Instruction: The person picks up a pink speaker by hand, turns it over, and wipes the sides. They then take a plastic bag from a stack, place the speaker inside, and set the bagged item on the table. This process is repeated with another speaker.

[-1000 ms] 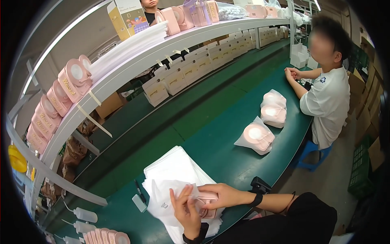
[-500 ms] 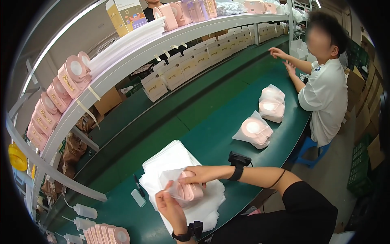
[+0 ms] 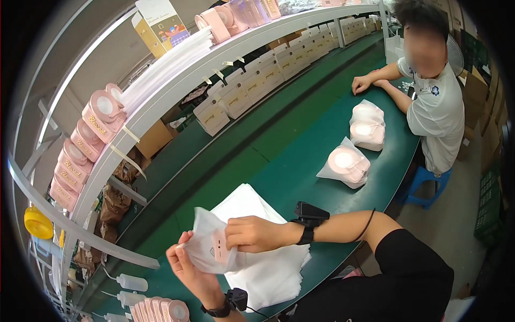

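Carefully, my left hand (image 3: 189,271) pinched cloudy bag (image 3: 203,240); right hand (image 3: 256,234) curled at its mouth, fingertips hidden, couldn't tell if clamped. Pink case (image 3: 219,248) sat inside, near white stack (image 3: 268,279); rough pushing risked splitting thin bag.

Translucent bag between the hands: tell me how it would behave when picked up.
The translucent bag would probably flop rather than hold shape, since its wall wrinkles beside the left hand. Most weight would likely sit at the pink item, the only solid-looking thing showing through its thin wall.
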